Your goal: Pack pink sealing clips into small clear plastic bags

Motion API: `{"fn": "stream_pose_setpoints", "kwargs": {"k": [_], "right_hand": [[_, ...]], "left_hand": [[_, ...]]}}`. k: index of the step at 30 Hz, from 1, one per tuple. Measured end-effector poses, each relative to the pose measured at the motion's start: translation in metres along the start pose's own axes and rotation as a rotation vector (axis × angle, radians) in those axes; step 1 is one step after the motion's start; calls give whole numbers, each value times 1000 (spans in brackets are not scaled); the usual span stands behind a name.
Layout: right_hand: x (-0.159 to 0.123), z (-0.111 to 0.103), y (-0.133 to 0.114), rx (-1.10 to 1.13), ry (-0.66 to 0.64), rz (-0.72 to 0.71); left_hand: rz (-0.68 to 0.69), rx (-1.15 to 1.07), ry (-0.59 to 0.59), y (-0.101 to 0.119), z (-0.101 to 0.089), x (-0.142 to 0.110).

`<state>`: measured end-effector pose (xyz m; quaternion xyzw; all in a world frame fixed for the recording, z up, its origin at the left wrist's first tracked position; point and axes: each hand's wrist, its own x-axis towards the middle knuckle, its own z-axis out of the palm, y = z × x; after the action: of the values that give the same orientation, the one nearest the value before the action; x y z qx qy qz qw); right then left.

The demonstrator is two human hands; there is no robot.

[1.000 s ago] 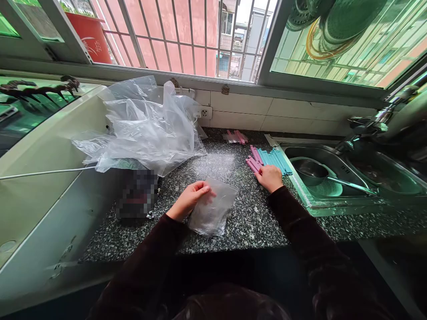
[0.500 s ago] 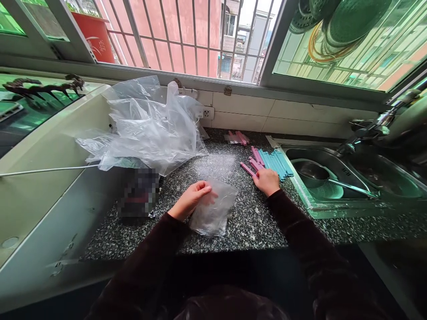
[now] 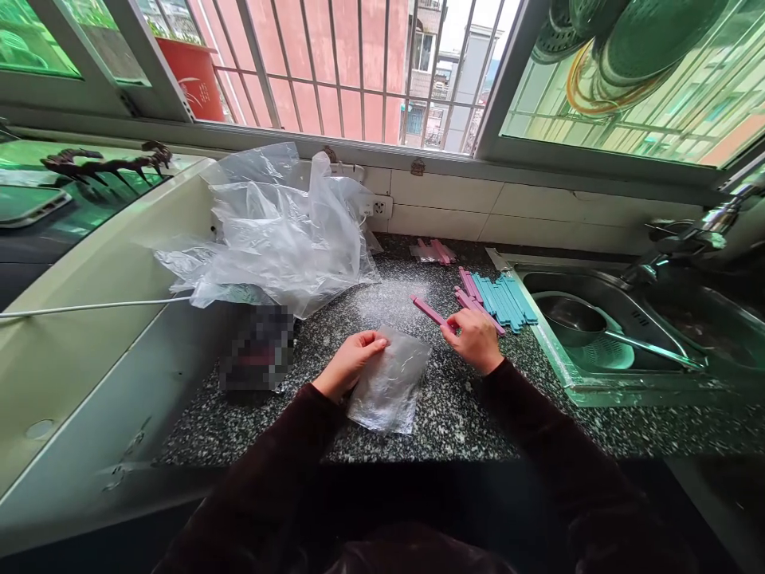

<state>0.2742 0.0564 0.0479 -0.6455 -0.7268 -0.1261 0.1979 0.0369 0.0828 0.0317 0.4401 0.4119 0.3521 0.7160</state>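
Observation:
My left hand [image 3: 351,363] pinches the top edge of a small clear plastic bag [image 3: 393,384], which hangs low over the speckled counter. My right hand [image 3: 476,343] is closed on one end of a slim pink bag-sealing clip [image 3: 426,309]; its free end points up and left towards the bag, apart from it. Just beyond that hand lie several more pink clips [image 3: 468,284], partly covered by the fingers. Beside them several teal clips [image 3: 507,300] lie in a row near the sink's edge.
A heap of large clear plastic bags [image 3: 280,239] fills the back left. In front of it is a dark blurred-out object [image 3: 256,347]. A small packet with pink clips [image 3: 435,252] lies by the wall. To the right, a sink [image 3: 538,279] holds a pan [image 3: 570,313].
My right hand has drawn the pink clip a little left, away from the pile. The left hand still holds the bag. The whole view has shifted slightly.

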Motion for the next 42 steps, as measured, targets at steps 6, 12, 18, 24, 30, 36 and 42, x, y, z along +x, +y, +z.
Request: {"fn": "stream_pose_setpoints", "kwargs": {"k": [6,12,18,24,30,36,42], "right_hand": [[-6,-7,-21,140,87,-128],[-12,-7,-37,230,95,-262],[-14,0,-39,216,72,-327],[-16,1,-40,211,55,-346],[-16,0,-41,218,34,-335],[-16,-3,-42,234,28,-325],[-15,-6,-47,260,74,-334]], "left_hand": [[25,1,17,-1,1,2],[29,-8,-21,-2,1,2],[63,-23,-43,0,2,1],[85,-16,-32,-3,2,5],[106,21,13,-5,3,7],[121,18,20,-4,4,5],[134,38,20,-6,6,5]]}}
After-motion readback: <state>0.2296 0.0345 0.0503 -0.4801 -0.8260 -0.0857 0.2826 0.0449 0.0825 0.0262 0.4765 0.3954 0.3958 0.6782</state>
